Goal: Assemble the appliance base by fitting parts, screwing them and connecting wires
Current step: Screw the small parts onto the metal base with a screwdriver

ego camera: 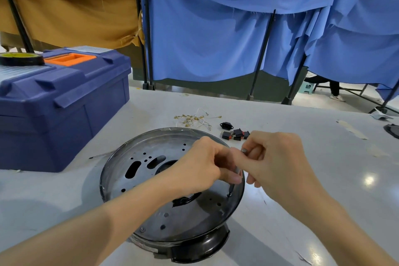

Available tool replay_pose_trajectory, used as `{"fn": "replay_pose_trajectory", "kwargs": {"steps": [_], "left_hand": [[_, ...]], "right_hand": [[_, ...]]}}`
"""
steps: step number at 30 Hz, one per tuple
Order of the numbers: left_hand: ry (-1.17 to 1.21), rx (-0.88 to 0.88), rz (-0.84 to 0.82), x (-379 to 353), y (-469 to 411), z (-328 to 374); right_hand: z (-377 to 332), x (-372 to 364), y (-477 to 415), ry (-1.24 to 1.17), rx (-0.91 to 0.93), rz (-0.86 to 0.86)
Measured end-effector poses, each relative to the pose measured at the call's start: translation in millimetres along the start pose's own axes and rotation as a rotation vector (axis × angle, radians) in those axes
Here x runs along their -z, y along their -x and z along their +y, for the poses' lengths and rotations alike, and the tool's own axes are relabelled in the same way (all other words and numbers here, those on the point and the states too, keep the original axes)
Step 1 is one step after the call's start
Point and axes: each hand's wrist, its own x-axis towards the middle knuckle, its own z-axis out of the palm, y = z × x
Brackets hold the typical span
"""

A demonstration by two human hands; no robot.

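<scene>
A round black appliance base [151, 179] with a perforated metal plate lies tilted on the table in front of me. Both hands meet over its right rim. My left hand [203, 164] curls its fingers round the shaft of a thin screwdriver [231, 188], whose tip stands on a screw [229, 195] in a hole near the rim. My right hand [278, 157] pinches the tool's small grey top [244, 150]. Most of the shaft is hidden by fingers.
Behind the base lie a bundle of wires with brass terminals [194, 119], a black socket [226, 125] and several black rocker switches [236, 134]. A blue toolbox [64, 103] with a tape roll [21, 58] stands left, a thin rod [101, 154] beside it.
</scene>
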Motion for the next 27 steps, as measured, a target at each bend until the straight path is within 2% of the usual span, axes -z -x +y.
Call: {"fn": "replay_pose_trajectory", "kwargs": {"steps": [5,8,12,15,19,22,27], "left_hand": [[-0.001,0.013,-0.007,-4,0,0],[0.03,0.034,-0.044,-5,1,1],[0.061,0.053,-0.062,0,5,1],[0.054,0.052,-0.011,-1,8,1],[0.091,0.047,-0.01,0,9,2],[0.08,0.075,-0.055,1,8,2],[0.096,0.076,-0.08,3,9,0]], "right_hand": [[3,0,-5,0.054,0.034,-0.039],[-2,4,-7,0.235,0.158,-0.072],[-15,6,-3,0.488,0.279,-0.009],[-18,-6,-5,0.72,0.305,-0.114],[-15,-1,-21,0.567,0.223,-0.293],[-8,11,-27,0.455,0.283,-0.433],[6,19,-26,0.282,0.267,-0.505]]}}
